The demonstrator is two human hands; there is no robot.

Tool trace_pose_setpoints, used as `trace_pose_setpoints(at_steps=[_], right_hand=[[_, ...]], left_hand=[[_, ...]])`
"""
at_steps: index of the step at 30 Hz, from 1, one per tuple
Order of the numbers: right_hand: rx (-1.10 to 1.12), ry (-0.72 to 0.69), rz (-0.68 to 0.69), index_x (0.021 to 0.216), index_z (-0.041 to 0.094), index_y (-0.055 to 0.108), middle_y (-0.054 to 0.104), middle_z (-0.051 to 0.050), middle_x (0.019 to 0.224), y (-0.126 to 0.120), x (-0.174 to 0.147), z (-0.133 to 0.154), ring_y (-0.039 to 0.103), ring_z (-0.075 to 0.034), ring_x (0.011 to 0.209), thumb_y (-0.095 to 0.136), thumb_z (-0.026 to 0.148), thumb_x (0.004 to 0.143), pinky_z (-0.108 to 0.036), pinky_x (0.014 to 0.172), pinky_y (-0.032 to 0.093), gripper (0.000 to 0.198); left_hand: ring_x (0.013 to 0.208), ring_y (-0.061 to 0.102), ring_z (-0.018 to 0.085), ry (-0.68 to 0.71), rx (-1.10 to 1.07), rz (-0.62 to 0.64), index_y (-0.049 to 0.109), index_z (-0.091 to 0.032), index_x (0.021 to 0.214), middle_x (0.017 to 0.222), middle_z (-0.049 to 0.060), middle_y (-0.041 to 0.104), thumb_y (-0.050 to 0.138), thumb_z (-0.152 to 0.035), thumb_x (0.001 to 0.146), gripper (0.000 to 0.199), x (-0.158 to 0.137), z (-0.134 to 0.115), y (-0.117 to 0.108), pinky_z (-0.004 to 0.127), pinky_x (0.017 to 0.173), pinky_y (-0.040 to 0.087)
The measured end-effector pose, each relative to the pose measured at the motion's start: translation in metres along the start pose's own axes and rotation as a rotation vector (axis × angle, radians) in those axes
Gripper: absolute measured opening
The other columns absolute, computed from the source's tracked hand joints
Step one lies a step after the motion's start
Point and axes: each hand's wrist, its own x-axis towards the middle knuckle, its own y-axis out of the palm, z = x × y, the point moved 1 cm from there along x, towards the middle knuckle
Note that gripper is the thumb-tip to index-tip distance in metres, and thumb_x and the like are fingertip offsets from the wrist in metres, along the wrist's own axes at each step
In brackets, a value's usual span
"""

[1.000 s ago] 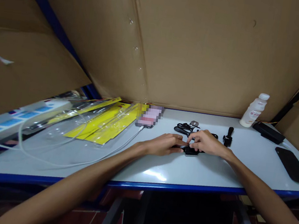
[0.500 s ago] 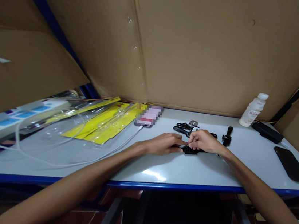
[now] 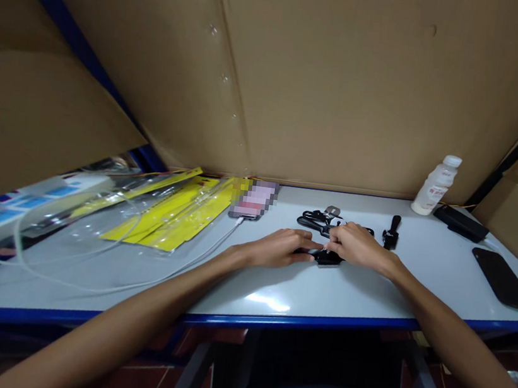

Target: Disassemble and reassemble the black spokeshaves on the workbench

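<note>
A black two-handled tool (image 3: 328, 258), shaped like a spokeshave, lies on the table, mostly covered by my hands. My left hand (image 3: 283, 248) is closed around its left end, index finger and thumb reaching to the middle. From above, my right hand (image 3: 356, 245) pinches at the tool's middle; a small shiny part shows at the fingertips, too small to name. Just behind are more black tools (image 3: 312, 222) of similar look, partly hidden by my right hand, with a flat metal piece (image 3: 332, 210) beyond them. Another black tool (image 3: 392, 232) lies apart to the right.
Yellow cards with clear plastic packaging (image 3: 174, 221) lie left, beside a phone (image 3: 253, 201) on a white cable (image 3: 203, 256). At right are a bottle (image 3: 436, 185), a black box-shaped device (image 3: 461, 223) and a dark phone (image 3: 505, 279). Cardboard walls (image 3: 339, 90) enclose the table.
My view has shifted slightly. My right hand has turned a little over the tool, its back now more level, with the fingertips still at the middle. The left hand stays in place.
</note>
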Motion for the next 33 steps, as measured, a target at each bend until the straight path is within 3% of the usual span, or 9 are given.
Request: trace_pose_setpoints(at_steps=[8,13,19,25,30,33], right_hand=[[-0.074,-0.08,0.035,0.066,0.019,0.067,0.061,-0.005,0.067,-0.007,-0.008,0.006,0.051,-0.018,0.065,0.061,0.02,0.092,-0.032,0.059,0.022,0.027],[0.015,-0.147,0.05,0.07,0.02,0.071,0.054,0.0,0.059,-0.012,-0.01,0.008,0.044,-0.014,0.058,0.061,0.027,0.096,-0.029,0.06,0.027,0.028],[-0.01,-0.097,-0.015,0.075,0.021,0.074,0.06,-0.003,0.067,-0.012,-0.009,0.007,0.047,-0.016,0.063,0.059,0.026,0.096,-0.03,0.06,0.025,0.027],[-0.065,-0.099,0.007,0.066,0.018,0.069,0.058,-0.003,0.064,-0.014,-0.011,0.007,0.043,-0.015,0.061,0.06,0.017,0.093,-0.031,0.059,0.022,0.028],[0.004,-0.161,0.052,0.071,0.02,0.074,0.053,0.001,0.057,-0.013,-0.012,0.01,0.041,-0.013,0.058,0.061,0.026,0.096,-0.027,0.059,0.024,0.028],[-0.021,-0.126,0.019,0.077,0.02,0.077,0.059,-0.001,0.063,-0.013,-0.011,0.01,0.044,-0.014,0.061,0.059,0.027,0.097,-0.028,0.06,0.024,0.027]], left_hand=[[0.087,0.062,0.021,-0.001,0.016,0.014,0.065,-0.025,0.139,0.098,0.006,0.063,0.052,-0.03,0.105,0.037,0.0,0.0,0.0,0.031,0.079,0.046],[0.087,0.061,0.021,-0.004,0.026,0.023,0.071,-0.021,0.125,0.097,0.007,0.062,0.05,-0.031,0.106,0.03,0.0,-0.002,-0.001,0.031,0.078,0.046],[0.087,0.061,0.022,-0.008,0.037,0.027,0.07,-0.021,0.128,0.098,0.007,0.062,0.05,-0.029,0.105,0.031,0.001,-0.002,-0.001,0.032,0.078,0.045],[0.088,0.062,0.021,-0.001,0.033,0.028,0.067,-0.024,0.134,0.098,0.007,0.062,0.049,-0.029,0.105,0.034,0.0,-0.002,-0.001,0.031,0.078,0.045],[0.087,0.062,0.021,0.005,0.029,0.029,0.069,-0.022,0.13,0.097,0.006,0.062,0.05,-0.03,0.106,0.032,0.0,-0.003,-0.002,0.031,0.079,0.046],[0.087,0.062,0.022,0.005,0.033,0.027,0.069,-0.021,0.129,0.097,0.007,0.062,0.05,-0.03,0.106,0.032,0.0,-0.002,-0.002,0.032,0.078,0.046]])
